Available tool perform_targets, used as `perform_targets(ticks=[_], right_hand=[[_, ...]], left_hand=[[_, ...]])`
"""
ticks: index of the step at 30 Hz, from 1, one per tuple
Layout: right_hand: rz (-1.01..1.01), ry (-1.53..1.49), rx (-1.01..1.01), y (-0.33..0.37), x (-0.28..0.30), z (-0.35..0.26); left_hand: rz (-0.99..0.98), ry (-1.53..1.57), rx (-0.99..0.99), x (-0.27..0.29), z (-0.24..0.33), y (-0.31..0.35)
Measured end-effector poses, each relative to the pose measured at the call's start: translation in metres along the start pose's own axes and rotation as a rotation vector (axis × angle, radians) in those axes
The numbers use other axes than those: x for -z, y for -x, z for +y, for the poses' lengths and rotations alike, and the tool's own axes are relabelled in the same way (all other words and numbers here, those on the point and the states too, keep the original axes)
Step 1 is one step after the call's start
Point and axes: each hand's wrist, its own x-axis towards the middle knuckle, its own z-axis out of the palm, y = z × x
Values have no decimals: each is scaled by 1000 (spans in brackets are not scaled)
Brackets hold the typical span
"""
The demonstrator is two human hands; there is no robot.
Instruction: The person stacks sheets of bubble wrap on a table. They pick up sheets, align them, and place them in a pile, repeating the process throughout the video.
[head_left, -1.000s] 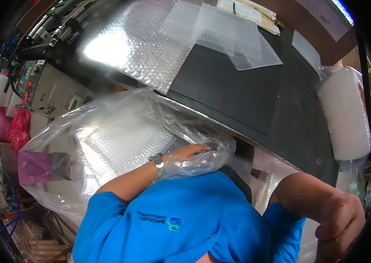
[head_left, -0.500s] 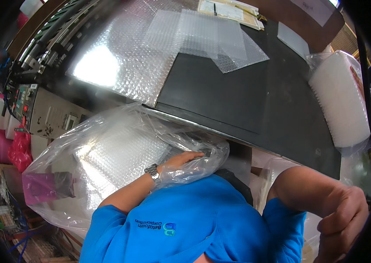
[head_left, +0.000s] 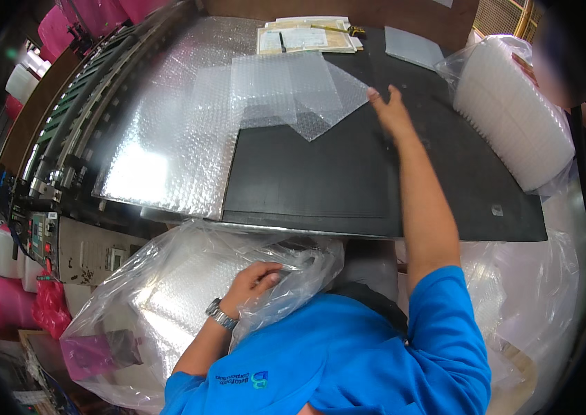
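Observation:
My right hand (head_left: 391,116) reaches over the dark table, thumb and forefinger spread. Its fingertip is at the right corner of a fanned group of clear bubble-wrap pieces (head_left: 321,123); whether it touches them I cannot tell. At the table's front edge, my left hand (head_left: 255,282), with a metal watch on the wrist, lies against a large clear plastic bag (head_left: 317,266), fingers loosely apart. Inside that bag sit bubble-wrap sheets (head_left: 175,294). A wide bubble-wrap sheet (head_left: 182,149) covers the table's left part, partly beneath the fanned pieces.
A bagged white stack (head_left: 514,117) stands at the table's right. Papers with a pen (head_left: 282,41) and a flat white pad (head_left: 414,47) lie at the back. A roller machine (head_left: 75,114) with a control box (head_left: 47,238) borders the left side.
My right hand has swung from low at the right, where it was closed, up and forward to the bubble-wrap pieces. My left hand stays at the bag. The view has shifted.

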Motion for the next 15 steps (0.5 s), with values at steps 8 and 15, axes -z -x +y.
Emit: perform_targets(ticks=[8,15], right_hand=[[62,370,-102,8,-60,-35],[-72,213,90,-6,-61,-18]], left_hand=[[396,-56,-35,52,30,1],[361,-616,-419,88,92,-76]])
